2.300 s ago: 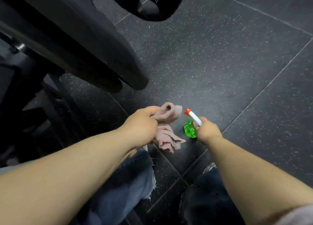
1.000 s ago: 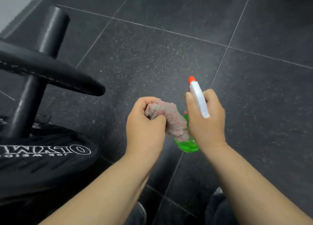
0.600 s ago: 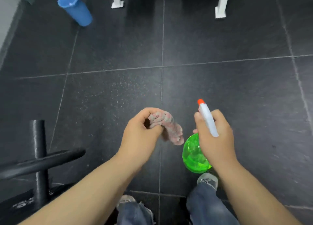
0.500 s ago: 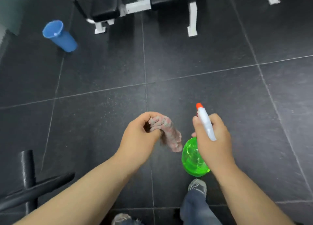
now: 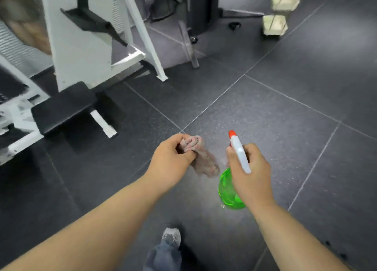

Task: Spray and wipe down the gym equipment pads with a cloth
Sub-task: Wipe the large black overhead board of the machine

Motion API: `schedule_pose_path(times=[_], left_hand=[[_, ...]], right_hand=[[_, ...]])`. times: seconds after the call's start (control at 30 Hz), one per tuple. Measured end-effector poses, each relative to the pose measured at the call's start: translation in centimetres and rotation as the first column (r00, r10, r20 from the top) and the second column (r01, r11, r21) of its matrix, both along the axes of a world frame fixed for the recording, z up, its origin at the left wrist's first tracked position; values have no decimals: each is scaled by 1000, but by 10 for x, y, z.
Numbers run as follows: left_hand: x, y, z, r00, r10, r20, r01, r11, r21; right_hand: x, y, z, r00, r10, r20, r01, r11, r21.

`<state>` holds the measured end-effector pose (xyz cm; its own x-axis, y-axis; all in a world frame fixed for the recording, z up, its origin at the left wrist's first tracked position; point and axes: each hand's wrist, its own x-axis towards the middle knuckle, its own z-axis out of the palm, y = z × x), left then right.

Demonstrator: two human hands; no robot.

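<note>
Single head view, wide-angle, looked forward and down. Close, mid-frame sat left hand (image 5: 171,160) and right hand (image 5: 252,173); floor (image 5: 265,111) lay beyond the fingers (image 5: 231,155), white machine frame (image 5: 81,52) farther up-left.

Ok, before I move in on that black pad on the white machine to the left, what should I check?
1. Grip on cloth by left hand: ok.
2. Grip on spray bottle by right hand: ok.
3. Aim of nozzle at black pad: not ok, it points ahead at the floor.
4. Reach to black pad: not ok, bare floor lies between it and the hands.
5. Liquid in spray bottle: cannot tell.
</note>
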<state>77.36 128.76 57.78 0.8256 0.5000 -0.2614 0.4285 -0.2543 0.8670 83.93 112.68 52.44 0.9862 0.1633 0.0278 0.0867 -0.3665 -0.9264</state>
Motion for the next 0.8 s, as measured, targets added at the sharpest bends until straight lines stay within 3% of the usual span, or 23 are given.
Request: schedule_pose_path(times=[0.27,0.5,0.6,0.8], left_hand=[[208,-59,47,888,-429,164,427,903,51],[354,-191,86,676,-701,228,704,706,79],[417,-277,99,530,-812,245,816,567,115],[521,-420,136,322,-911,258,914,370,164]], right_hand=[[130,-62,63,898,-423,119,424,905,18],[229,-180,96,698,-702,143,701,710,66],[275,-256,108,589,-794,153,789,606,106],[347,-393,140,381,-909,171,908,403,115]])
